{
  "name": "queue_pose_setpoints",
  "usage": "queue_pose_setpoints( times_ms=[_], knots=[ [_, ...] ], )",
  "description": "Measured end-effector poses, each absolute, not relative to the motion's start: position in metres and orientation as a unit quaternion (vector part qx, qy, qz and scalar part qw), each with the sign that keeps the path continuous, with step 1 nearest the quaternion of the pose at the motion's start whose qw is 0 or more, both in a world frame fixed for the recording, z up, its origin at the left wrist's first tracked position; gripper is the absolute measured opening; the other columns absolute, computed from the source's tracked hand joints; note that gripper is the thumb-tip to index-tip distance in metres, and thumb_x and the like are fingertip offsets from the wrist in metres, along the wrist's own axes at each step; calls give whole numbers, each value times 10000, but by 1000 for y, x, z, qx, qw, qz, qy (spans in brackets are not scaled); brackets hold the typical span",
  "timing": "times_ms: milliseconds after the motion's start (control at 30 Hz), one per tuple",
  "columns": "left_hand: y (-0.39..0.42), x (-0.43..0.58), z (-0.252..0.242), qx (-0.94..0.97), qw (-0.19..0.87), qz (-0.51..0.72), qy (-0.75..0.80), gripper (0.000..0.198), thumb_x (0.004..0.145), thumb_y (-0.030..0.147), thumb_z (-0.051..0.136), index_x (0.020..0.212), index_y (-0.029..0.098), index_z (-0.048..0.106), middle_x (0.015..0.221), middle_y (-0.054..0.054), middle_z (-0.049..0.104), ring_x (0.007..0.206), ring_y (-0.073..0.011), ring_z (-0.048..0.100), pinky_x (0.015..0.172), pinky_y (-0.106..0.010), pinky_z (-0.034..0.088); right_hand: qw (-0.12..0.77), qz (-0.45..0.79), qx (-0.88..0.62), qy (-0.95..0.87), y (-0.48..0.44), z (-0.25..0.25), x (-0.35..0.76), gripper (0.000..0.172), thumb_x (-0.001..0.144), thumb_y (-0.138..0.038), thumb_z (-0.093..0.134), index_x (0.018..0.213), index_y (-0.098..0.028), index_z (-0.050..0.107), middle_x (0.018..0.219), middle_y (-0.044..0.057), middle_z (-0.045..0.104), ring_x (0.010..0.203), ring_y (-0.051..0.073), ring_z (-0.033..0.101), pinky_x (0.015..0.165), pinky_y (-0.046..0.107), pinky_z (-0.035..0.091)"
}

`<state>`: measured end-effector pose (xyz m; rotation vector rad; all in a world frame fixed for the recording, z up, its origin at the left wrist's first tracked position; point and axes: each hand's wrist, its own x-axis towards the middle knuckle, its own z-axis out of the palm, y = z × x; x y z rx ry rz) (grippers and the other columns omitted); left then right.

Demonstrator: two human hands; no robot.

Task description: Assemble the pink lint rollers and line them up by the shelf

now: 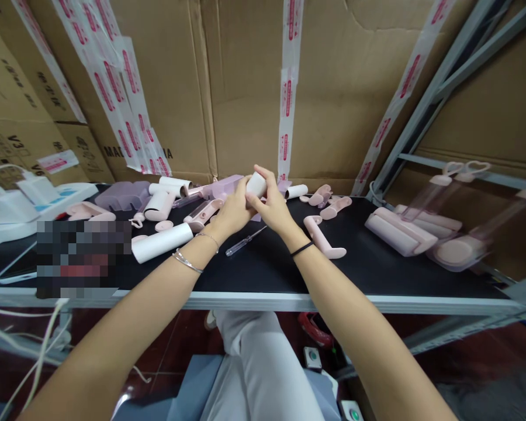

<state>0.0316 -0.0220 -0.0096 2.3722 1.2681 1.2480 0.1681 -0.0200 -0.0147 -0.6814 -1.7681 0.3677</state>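
Observation:
Both hands meet above the middle of the bench, closed around a white rounded piece [256, 185], perhaps a roll. Its lower part is hidden by the fingers. My left hand [235, 209] grips it from the left, while my right hand [272, 200] holds it from the right with thumb and fingers. Just below them lies a screwdriver [240, 245] with a clear handle. A pink bent handle [324, 238] rests to the right. On the left lies a white paper roll [163, 242], beside a pink handle part [204, 215].
Purple plastic covers [123, 195] and more pink parts [335, 207] are spread along the back. Assembled lint rollers [403, 231] stand at right. A power strip [76, 196] with chargers and a partly blurred phone [20, 263] are at left. Taped cardboard [245, 88] walls the back.

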Motion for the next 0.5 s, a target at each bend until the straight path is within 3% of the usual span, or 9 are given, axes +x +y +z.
queue_pose_setpoints(
  times_ms=[100,233,367,500],
  knots=[
    [-20,23,2,812,40,357,460,676,838,378,596,1432,152,367,1468,-224,411,1372,-339,413,1110,-516,328,624,89,-320,-708,-17,-14,172,553,879,-350,555,1388,-239,368,1449,117,440,1318,246,458,1111,478,395],
    [-23,2,16,762,-18,216,611,432,870,395,545,1224,152,584,1278,-241,578,1266,-422,512,1062,-610,314,694,23,-376,-614,-9,-12,186,551,913,-333,487,1410,-254,264,1413,133,396,1330,248,435,1103,496,387],
    [-30,-3,20,725,14,79,684,680,734,309,724,1348,166,466,1217,-284,627,1147,-455,602,951,-586,424,709,46,-381,-591,-9,-10,188,564,914,-337,491,1403,-272,218,1413,136,359,1312,256,448,1073,495,410],
    [-35,3,19,731,6,55,680,748,693,239,734,1357,121,411,1183,-319,639,1124,-463,619,912,-592,453,703,64,-371,-603,-10,-12,183,580,907,-359,509,1399,-262,219,1417,141,354,1315,261,441,1043,459,441]
  ],
)
